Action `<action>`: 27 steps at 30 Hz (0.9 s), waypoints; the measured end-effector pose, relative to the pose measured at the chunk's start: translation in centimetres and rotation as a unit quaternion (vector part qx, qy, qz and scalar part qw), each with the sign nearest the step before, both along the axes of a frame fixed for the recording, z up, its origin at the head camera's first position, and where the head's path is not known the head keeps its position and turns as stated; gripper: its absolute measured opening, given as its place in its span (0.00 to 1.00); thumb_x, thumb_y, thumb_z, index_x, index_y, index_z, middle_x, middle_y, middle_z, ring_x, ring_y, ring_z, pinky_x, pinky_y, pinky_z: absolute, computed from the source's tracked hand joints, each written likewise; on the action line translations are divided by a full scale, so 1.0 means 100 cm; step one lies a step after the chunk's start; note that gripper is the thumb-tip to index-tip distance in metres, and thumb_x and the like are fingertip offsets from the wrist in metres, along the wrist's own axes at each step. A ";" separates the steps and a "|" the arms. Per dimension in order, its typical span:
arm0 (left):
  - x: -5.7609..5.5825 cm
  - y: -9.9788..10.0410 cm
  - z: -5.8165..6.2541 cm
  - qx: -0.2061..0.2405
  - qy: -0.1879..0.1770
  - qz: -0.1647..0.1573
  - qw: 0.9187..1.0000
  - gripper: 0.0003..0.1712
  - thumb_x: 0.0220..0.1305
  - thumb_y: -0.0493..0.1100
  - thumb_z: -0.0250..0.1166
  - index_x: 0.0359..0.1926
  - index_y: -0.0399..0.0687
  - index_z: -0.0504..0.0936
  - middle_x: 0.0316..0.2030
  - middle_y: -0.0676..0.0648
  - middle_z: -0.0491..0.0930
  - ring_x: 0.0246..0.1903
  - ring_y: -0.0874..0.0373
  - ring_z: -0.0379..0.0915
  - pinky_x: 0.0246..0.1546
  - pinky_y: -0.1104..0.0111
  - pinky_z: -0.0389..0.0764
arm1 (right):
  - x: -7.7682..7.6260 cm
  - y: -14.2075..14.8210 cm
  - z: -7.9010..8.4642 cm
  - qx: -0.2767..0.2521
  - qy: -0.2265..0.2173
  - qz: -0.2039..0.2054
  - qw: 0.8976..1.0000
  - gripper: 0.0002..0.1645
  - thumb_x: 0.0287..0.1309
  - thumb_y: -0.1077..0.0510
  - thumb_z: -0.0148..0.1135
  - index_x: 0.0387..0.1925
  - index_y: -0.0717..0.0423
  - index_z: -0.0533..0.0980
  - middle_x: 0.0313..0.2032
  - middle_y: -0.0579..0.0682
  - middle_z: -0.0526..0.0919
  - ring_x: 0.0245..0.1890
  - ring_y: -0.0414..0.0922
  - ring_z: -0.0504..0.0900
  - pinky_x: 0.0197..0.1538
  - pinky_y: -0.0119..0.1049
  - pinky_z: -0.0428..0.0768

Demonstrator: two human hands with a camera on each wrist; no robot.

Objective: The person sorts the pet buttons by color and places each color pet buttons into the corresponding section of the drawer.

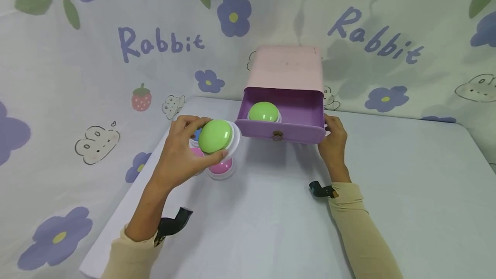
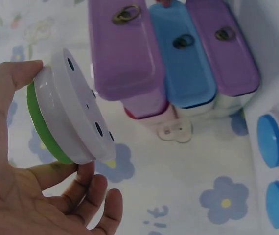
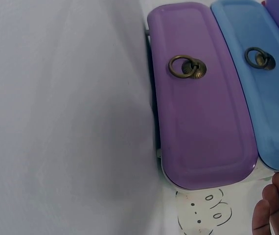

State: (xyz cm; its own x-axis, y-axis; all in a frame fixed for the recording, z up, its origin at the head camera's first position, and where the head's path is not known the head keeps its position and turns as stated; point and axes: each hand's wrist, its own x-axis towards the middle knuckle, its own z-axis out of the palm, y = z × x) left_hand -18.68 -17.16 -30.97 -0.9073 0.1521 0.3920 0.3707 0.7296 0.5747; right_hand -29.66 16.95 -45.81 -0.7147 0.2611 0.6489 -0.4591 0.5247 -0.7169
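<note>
The left hand [image 1: 174,154] grasps a green-domed button [image 1: 215,136] by its rim, thumb on one side and fingers on the other. The button is raised above the table [image 1: 271,210], toward its far left corner and just beside the left end of the upper purple drawer [image 1: 298,136]. Its white underside, with dark holes, faces the drawer in the left wrist view.

This drawer is pulled out of a pink cabinet [image 1: 286,68], which stands at the table's far edge. A second green-domed button [image 1: 263,111] lies at the drawer's left side. A brass ring pull [image 1: 277,136] is fitted to the drawer front.

Below it, a blue drawer [image 2: 186,63] and a lower purple drawer [image 3: 203,127] are closed.

The right hand [image 1: 334,139] is at the cabinet's right side, fingers bent by the blue drawer's end; whether its grip is clenched or released cannot be told.

Pink-domed buttons [image 1: 221,166] and blue-domed buttons [image 2: 270,142] stand near the table's left edge.
</note>
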 end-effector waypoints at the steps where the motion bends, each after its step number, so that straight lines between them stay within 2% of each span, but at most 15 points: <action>1: -0.001 0.002 0.003 0.002 0.004 -0.002 1.000 0.39 0.36 0.55 0.76 0.52 0.50 0.75 0.47 0.50 0.64 0.45 0.56 0.60 0.40 0.59 0.67 | 0.000 0.001 0.000 -0.001 0.000 0.001 1.000 0.22 0.48 0.70 0.65 0.48 0.61 0.78 0.39 0.54 0.78 0.39 0.44 0.76 0.39 0.26 0.72; 5: -0.006 0.012 0.017 0.011 0.021 -0.010 1.000 0.38 0.36 0.54 0.76 0.52 0.50 0.76 0.47 0.50 0.64 0.47 0.58 0.60 0.41 0.60 0.66 | -0.001 0.001 0.000 -0.002 0.002 0.003 1.000 0.22 0.47 0.71 0.64 0.48 0.61 0.78 0.39 0.54 0.78 0.39 0.44 0.75 0.39 0.26 0.72; 10: -0.015 0.030 0.036 0.021 0.038 -0.035 0.998 0.38 0.35 0.54 0.77 0.51 0.50 0.77 0.46 0.52 0.65 0.48 0.60 0.59 0.41 0.61 0.66 | -0.001 0.000 0.000 -0.004 0.003 0.005 1.000 0.22 0.48 0.72 0.64 0.48 0.61 0.78 0.39 0.54 0.78 0.39 0.44 0.76 0.39 0.24 0.71; 15: -0.027 0.049 0.050 0.011 0.033 -0.053 0.998 0.37 0.35 0.59 0.75 0.50 0.55 0.77 0.44 0.54 0.65 0.45 0.62 0.58 0.40 0.62 0.65 | 0.001 0.001 0.001 -0.001 -0.004 0.007 1.000 0.22 0.49 0.72 0.62 0.48 0.62 0.77 0.40 0.54 0.77 0.40 0.43 0.76 0.39 0.26 0.72; 20: -0.039 0.067 0.058 -0.009 0.017 -0.066 0.998 0.39 0.35 0.62 0.74 0.51 0.54 0.76 0.45 0.55 0.64 0.46 0.62 0.57 0.42 0.62 0.66 | 0.001 0.002 0.001 -0.001 -0.003 0.014 1.000 0.21 0.49 0.71 0.62 0.49 0.62 0.77 0.40 0.55 0.77 0.40 0.44 0.75 0.39 0.31 0.74; 24: -0.048 0.081 0.060 -0.024 0.005 -0.081 0.996 0.38 0.35 0.64 0.73 0.50 0.56 0.76 0.47 0.56 0.64 0.49 0.62 0.56 0.43 0.64 0.68 | 0.000 0.002 0.001 -0.005 0.002 0.015 1.000 0.22 0.48 0.72 0.63 0.49 0.62 0.77 0.40 0.55 0.77 0.40 0.44 0.75 0.39 0.39 0.75; 27: -0.054 0.090 0.061 -0.030 0.003 -0.092 0.995 0.37 0.35 0.64 0.72 0.49 0.57 0.77 0.46 0.56 0.64 0.50 0.62 0.55 0.44 0.65 0.68 | 0.000 0.001 0.001 -0.012 0.006 0.015 1.000 0.23 0.46 0.73 0.64 0.48 0.63 0.77 0.40 0.55 0.78 0.39 0.45 0.75 0.38 0.41 0.75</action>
State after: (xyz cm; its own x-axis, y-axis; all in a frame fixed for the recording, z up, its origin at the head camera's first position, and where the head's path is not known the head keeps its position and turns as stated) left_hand -24.04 -8.17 -24.91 -0.8598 0.3389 0.3820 0.5041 0.6827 0.5290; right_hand -29.70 17.07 -45.72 -0.7145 0.2541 0.6519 -0.4839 0.4935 -0.7227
